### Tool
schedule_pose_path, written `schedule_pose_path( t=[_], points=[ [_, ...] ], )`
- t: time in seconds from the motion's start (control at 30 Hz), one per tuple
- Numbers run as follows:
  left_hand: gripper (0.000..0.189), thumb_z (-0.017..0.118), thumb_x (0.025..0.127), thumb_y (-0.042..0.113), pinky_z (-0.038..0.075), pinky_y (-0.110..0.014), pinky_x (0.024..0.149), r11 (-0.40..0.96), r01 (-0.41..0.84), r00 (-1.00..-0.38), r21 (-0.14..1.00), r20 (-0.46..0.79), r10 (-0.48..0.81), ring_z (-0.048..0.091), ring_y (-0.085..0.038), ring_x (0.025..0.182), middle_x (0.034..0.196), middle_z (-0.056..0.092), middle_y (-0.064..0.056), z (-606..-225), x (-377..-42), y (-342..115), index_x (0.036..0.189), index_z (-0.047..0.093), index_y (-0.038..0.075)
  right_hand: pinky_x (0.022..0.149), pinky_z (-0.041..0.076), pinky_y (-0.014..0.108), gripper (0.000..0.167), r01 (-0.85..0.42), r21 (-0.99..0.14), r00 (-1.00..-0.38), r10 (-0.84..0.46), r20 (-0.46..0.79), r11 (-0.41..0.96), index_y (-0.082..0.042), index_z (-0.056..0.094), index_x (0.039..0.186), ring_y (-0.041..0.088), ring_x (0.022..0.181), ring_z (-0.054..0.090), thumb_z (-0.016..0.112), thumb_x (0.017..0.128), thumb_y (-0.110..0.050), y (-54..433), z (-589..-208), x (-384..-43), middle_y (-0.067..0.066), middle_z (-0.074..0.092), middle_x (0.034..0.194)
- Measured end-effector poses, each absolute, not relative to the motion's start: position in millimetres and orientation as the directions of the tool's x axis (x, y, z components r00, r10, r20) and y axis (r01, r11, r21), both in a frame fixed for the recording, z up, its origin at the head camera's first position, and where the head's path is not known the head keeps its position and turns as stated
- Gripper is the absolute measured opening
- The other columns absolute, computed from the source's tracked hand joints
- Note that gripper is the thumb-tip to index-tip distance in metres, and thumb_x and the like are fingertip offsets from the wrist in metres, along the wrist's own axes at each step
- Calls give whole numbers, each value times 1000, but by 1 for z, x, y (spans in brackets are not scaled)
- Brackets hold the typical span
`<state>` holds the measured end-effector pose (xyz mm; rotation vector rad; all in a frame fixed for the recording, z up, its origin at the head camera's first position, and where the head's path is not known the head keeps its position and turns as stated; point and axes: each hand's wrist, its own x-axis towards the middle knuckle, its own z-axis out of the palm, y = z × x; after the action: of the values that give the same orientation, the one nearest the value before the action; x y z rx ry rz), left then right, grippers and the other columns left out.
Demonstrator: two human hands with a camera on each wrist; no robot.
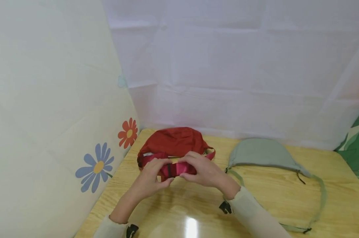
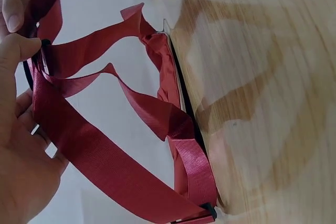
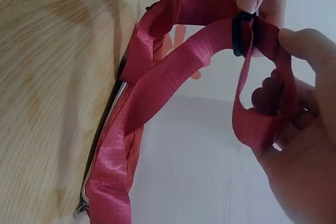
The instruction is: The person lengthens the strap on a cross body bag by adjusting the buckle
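Note:
A red waist bag (image 1: 175, 140) lies at the back left of the wooden table, its dark red strap (image 2: 105, 161) lifted in front of it. My left hand (image 1: 152, 177) pinches the strap at a black slider buckle (image 3: 239, 36), with the thumb on the buckle's edge. Just beside it, my right hand (image 1: 201, 170) holds a loop of the same strap between thumb and curled fingers. The loop passes through the slider, as the right wrist view shows. Past the hands, the strap runs down to the bag, twisted in the left wrist view.
A grey-green waist bag (image 1: 262, 152) lies on the table (image 1: 209, 218) to the right, its thin strap (image 1: 323, 195) looped toward the front. One black buckle (image 1: 225, 207) sits by my right sleeve, another black clip (image 1: 132, 230) by my left. White cloth (image 1: 212, 66) hangs behind.

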<state>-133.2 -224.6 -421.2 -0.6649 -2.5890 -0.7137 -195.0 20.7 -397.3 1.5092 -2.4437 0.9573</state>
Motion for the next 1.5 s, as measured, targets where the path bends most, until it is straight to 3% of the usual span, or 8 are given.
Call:
schedule_pose_path(
  t=[0.4, 0.83, 0.97, 1.2, 1.37, 1.5],
  points=[
    [50, 82, 87, 28, 53, -42, 87, 765, 492, -851, 414, 413, 324, 57, -15, 108, 119, 66, 2, -421, -132, -226, 132, 63, 16, 83, 53, 29, 34, -830, -426, -537, -725, 431, 361, -10, 67, 120, 11, 98, 55, 78, 91, -24, 37, -399, -197, 0, 63, 110],
    [52, 82, 87, 25, 50, -51, 100, 753, 510, -836, 416, 446, 320, 58, -25, 121, 130, 65, -7, -426, -136, -231, 133, 63, 11, 71, 51, 24, 35, -824, -442, -544, -712, 444, 355, -8, 67, 121, 11, 91, 53, 78, 91, -22, 46, -403, -202, 1, 62, 105],
    [53, 82, 87, 25, 51, -50, 100, 755, 507, -840, 416, 436, 324, 58, -26, 121, 130, 64, -8, -427, -137, -231, 134, 62, 11, 77, 52, 27, 37, -811, -455, -558, -723, 408, 369, -8, 66, 123, 12, 94, 54, 78, 91, -21, 47, -402, -201, 1, 63, 108],
    [53, 83, 85, 21, 53, -49, 96, 762, 527, -823, 378, 450, 346, 60, -25, 115, 123, 67, -8, -431, -131, -234, 132, 63, 9, 100, 50, 38, 55, -791, -478, -561, -765, 317, 382, -6, 56, 138, 18, 118, 55, 76, 92, -29, 35, -404, -192, 4, 62, 127],
    [53, 83, 85, 19, 53, -47, 95, 761, 537, -812, 364, 467, 350, 60, -25, 114, 122, 67, -8, -432, -131, -237, 133, 62, 8, 100, 50, 37, 59, -780, -454, -588, -754, 293, 431, -6, 56, 140, 18, 118, 55, 76, 92, -34, 20, -404, -190, 5, 62, 127],
    [54, 82, 86, 20, 53, -47, 95, 769, 516, -829, 377, 445, 338, 59, -25, 116, 126, 66, -8, -432, -133, -238, 135, 61, 8, 94, 52, 31, 51, -776, -414, -603, -750, 270, 475, -8, 62, 133, 14, 109, 57, 76, 92, -35, 11, -403, -192, 2, 64, 119]
  ],
)
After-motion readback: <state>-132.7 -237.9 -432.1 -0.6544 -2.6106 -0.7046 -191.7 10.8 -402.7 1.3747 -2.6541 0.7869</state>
